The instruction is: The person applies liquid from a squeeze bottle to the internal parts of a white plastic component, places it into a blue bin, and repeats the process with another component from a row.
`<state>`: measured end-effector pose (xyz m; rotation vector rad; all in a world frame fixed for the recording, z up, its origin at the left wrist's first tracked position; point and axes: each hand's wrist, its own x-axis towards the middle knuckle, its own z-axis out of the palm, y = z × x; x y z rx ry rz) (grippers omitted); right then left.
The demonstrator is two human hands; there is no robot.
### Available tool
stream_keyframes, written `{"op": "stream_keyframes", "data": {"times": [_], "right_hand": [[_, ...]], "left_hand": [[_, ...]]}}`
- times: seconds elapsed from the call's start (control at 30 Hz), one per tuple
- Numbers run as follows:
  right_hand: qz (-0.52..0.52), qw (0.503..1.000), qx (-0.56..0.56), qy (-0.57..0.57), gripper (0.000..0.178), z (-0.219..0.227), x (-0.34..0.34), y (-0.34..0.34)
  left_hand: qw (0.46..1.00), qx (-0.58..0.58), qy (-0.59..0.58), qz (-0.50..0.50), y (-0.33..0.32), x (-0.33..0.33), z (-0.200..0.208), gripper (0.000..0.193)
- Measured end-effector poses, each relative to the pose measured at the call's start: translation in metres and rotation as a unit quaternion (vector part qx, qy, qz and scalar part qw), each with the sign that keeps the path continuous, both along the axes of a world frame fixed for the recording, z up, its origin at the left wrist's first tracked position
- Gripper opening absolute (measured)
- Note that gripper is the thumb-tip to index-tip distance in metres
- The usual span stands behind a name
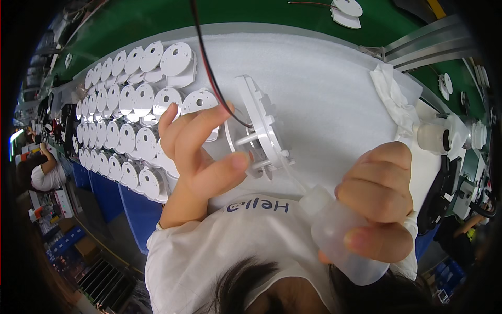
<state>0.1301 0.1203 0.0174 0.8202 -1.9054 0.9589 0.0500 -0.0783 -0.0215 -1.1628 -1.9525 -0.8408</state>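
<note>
Between the thumb and fingers of my left hand (196,152) is a white plastic housing (259,123), tilted on its edge, with a round disc on its left side. A red and black wire (212,78) runs up from it past the top of the view. My right hand (379,204) is wrapped round a translucent squeeze bottle (345,238). The bottle's thin nozzle points up and left to the lower end of the housing; whether the tip touches it I cannot tell.
Several rows of white round-disc housings (128,138) stand on the white-covered table (319,73) at left. Crumpled tissue (392,99) and a clear jar (434,137) are at right. A metal frame bar (434,47) crosses the far right, and another housing (346,13) lies on the green surface behind.
</note>
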Motion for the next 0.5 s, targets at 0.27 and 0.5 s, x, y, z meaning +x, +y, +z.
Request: {"op": "stream_keyframes", "data": {"times": [0.27,0.5], "right_hand": [[-0.011,1.0,0.003,0.027,0.037,-0.006,-0.002,0.0],[0.008,1.0,-0.004,0.029,0.038,-0.008,0.0,-0.001]], "left_hand": [[0.99,-0.092,-0.107,-0.018,-0.003,0.002,0.018,0.074],[0.947,0.073,-0.311,-0.043,0.0,0.008,-0.002,0.067]]}}
